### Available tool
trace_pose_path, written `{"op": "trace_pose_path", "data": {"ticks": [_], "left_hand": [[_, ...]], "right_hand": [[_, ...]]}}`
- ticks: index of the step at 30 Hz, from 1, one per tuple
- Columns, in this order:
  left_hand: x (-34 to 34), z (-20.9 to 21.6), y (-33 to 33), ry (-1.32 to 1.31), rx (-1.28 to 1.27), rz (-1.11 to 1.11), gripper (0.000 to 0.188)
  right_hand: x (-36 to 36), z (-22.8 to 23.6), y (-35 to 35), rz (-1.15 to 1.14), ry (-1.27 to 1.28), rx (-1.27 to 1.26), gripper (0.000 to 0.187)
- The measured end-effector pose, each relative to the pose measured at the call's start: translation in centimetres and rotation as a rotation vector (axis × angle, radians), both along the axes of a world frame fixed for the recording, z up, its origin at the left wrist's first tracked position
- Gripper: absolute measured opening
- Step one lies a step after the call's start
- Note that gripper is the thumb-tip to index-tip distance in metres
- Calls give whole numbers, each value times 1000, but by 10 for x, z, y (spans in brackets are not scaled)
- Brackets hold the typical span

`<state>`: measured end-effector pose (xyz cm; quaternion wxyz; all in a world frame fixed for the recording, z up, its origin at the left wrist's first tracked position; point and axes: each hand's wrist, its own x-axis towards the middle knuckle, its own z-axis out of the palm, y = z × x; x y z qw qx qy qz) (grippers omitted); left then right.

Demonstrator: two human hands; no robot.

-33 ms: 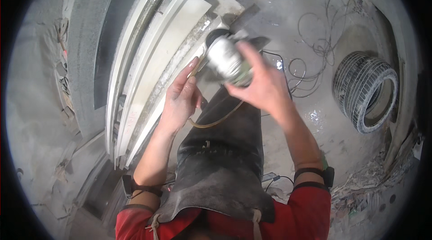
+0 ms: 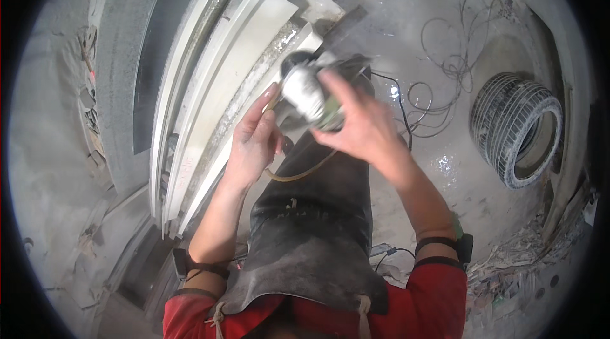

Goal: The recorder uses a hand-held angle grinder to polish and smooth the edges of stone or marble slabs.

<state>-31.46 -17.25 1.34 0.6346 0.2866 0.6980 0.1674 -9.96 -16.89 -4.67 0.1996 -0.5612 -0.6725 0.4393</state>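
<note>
My right hand is wrapped round a power tool that looks like an angle grinder, with a silvery body and a dark round head. The tool is blurred by motion and its far end is hard to make out. In my left hand a thin tan hose is pinched between thumb and fingers. It loops below the tool, over my dark apron. Just beyond the grinder's head lies the end of a pale stone strip, partly covered by the tool.
Long pale slabs lean side by side at the left, beside a dark panel. Two stacked tyres stand on the right. Coiled cables trail across the wet grey floor. Debris lies at the lower right.
My right hand and the grinder have shifted slightly left and nearer to me. The left hand has hardly moved.
</note>
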Motion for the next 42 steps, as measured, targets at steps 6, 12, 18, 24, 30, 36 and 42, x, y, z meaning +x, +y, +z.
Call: {"op": "trace_pose_path", "data": {"ticks": [6, 12, 18, 24, 30, 36, 42], "left_hand": [[-3, 9, 3, 46, -64, 8, 44], [13, 8, 26, -68, -67, -49, 46], [4, 9, 18, -65, -43, 20, 46], [-4, 2, -4, 1, -75, 17, 44], [8, 13, 14, -28, -96, -31, 46], [5, 17, 12, 30, -77, -14, 46], [9, 11, 22, 5, -80, -1, 45]], "right_hand": [[24, 9, 27, -59, 102, -126, 92], [86, -44, 104, -244, 600, -725, 84], [64, -19, 76, -165, 465, -482, 84], [9, 9, 17, 213, -75, -206, 88], [50, 6, 67, -224, 184, -292, 88], [12, 15, 26, 178, -8, -156, 85], [43, 13, 58, -149, 75, -192, 86]]}}
